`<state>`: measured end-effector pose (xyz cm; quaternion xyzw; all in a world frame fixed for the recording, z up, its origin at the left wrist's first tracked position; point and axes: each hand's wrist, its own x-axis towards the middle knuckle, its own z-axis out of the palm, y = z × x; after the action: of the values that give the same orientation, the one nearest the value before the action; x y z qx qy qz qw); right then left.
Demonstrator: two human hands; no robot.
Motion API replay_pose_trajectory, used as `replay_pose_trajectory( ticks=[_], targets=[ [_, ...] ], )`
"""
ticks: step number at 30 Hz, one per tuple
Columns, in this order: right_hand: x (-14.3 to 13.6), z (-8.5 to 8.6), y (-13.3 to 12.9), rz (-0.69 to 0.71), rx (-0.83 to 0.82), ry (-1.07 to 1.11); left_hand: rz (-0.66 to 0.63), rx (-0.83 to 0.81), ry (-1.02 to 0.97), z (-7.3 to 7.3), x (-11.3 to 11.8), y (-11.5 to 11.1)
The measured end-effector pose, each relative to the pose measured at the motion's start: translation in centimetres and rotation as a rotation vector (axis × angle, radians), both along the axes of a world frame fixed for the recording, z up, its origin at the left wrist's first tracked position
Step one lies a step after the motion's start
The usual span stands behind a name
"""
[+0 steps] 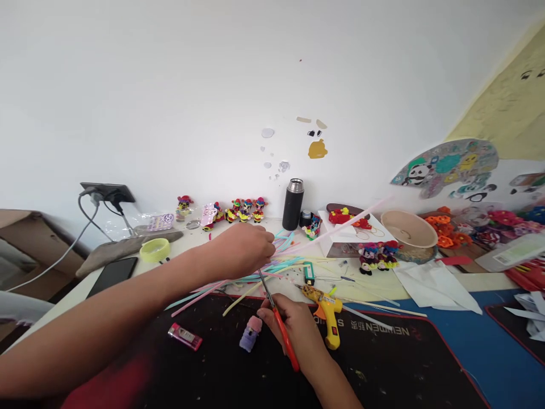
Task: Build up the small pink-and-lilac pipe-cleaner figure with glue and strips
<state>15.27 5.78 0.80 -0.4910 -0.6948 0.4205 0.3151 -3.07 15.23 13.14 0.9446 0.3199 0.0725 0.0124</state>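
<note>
Over the black mat (204, 378), we see the right hand (298, 329) with its fingers around the scissors (286, 339), blades toward the left hand (244, 250). The left fingers are drawn together; whether they pinch the pink stem (347, 225), we cannot tell. We find the doll (250, 335) on the mat, between lighter (184, 336) and glue gun (331, 318).

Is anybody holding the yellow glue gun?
No, the yellow glue gun lies partly on the black mat, and the right hand holds red-handled scissors instead.
</note>
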Motion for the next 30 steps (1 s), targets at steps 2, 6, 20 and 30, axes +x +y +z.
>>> replay_pose_trajectory(
  ticks=[2,6,20,30],
  targets=[
    [-0.1,-0.2,-0.1,0.028,0.020,-0.001,-0.007,-0.105,0.005,0.2,0.4,1.1],
    [-0.2,-0.4,-0.2,0.046,0.020,-0.012,0.049,-0.558,-0.041,0.0,-0.4,4.1],
    [-0.2,-1.1,0.0,-0.036,-0.146,0.230,0.473,-1.031,-1.162,-7.0,-3.5,-0.6],
    [-0.3,-0.9,0.0,-0.046,-0.171,0.181,0.210,-0.025,-0.589,-4.3,-3.4,-1.9]
  ],
)
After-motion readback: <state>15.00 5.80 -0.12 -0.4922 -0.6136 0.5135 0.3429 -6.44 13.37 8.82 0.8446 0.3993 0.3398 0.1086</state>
